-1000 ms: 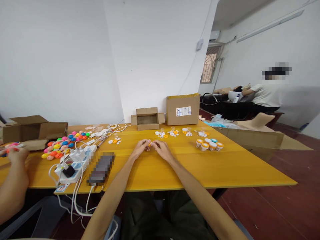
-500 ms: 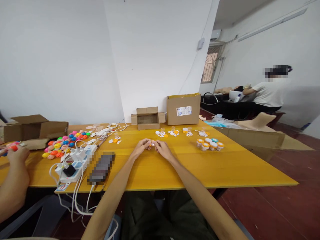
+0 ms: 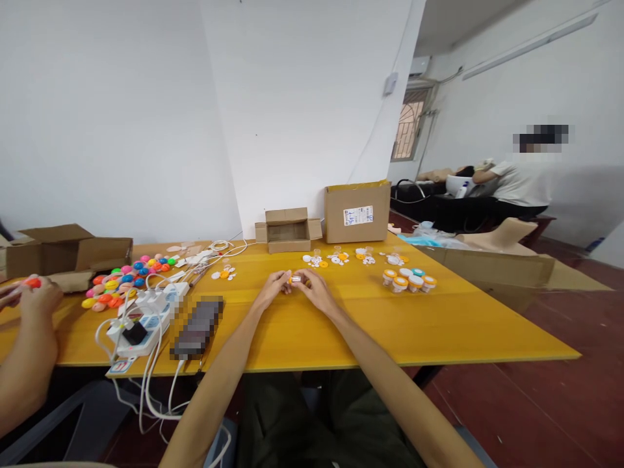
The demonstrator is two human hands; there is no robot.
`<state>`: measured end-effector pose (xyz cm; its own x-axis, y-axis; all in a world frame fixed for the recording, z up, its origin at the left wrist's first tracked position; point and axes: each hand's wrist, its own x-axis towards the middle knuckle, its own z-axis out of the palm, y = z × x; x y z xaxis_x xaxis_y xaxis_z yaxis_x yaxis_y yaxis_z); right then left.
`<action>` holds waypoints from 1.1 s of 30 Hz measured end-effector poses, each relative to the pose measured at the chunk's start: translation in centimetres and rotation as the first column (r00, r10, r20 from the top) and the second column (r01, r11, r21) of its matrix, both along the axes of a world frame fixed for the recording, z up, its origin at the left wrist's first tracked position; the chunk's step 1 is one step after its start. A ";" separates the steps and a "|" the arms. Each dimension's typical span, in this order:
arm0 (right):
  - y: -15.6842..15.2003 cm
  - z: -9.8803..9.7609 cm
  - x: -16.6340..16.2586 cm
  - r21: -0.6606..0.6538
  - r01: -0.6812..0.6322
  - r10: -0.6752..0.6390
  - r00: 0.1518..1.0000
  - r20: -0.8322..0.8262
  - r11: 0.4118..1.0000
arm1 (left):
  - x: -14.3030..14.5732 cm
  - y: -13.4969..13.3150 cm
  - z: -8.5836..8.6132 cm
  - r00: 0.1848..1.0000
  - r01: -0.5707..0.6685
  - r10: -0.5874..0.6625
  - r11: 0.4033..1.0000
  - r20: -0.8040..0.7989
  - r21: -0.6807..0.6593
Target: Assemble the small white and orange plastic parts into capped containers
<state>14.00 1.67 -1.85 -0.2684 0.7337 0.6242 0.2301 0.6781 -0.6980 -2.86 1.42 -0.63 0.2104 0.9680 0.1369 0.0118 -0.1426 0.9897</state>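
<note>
Between my two hands, just above the middle of the table, is a small clear jar with an orange part (image 3: 295, 279), tipped on its side. My left hand (image 3: 275, 286) pinches its left end, and my right hand (image 3: 314, 287) has its fingers closed on the right end. The fingers cover much of it. Beyond my hands lie small piles of loose white and orange round parts (image 3: 336, 259) with clear cups. To the right stands a cluster of several lidded jars (image 3: 409, 281), with orange, white and teal tops.
An open carton (image 3: 288, 246) and a closed carton (image 3: 357, 214) stand at the back. On the left are a phone (image 3: 197, 328), a power strip with cables (image 3: 153, 318) and colourful balls (image 3: 127, 278). A co-worker's hand (image 3: 41, 296) holds an orange ball at the far left.
The jar has turned in my fingers and shows more clearly, tipped sideways. My right hand has shifted slightly. The co-worker's hands at far left have moved around the orange ball.
</note>
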 end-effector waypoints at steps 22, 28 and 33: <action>-0.3 1.0 0.3 -0.307 0.105 -0.086 0.994 0.074 0.946 | 0.3 -0.5 0.4 0.999 0.036 -0.038 0.994 0.017 0.103; -0.2 0.8 0.3 -0.310 0.079 -0.063 0.996 0.063 0.947 | 0.3 -0.8 0.7 0.999 0.034 -0.037 0.994 0.027 0.102; 0.1 0.4 0.2 -0.380 0.063 -0.060 0.998 0.021 0.923 | 0.4 -0.9 0.9 0.998 0.026 -0.031 0.995 0.049 0.100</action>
<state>14.20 1.80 -1.45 -0.2191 0.9307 0.2929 0.2702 0.3463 -0.8984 -2.42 0.54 0.23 0.2279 0.9429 0.2430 -0.0431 -0.2395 0.9699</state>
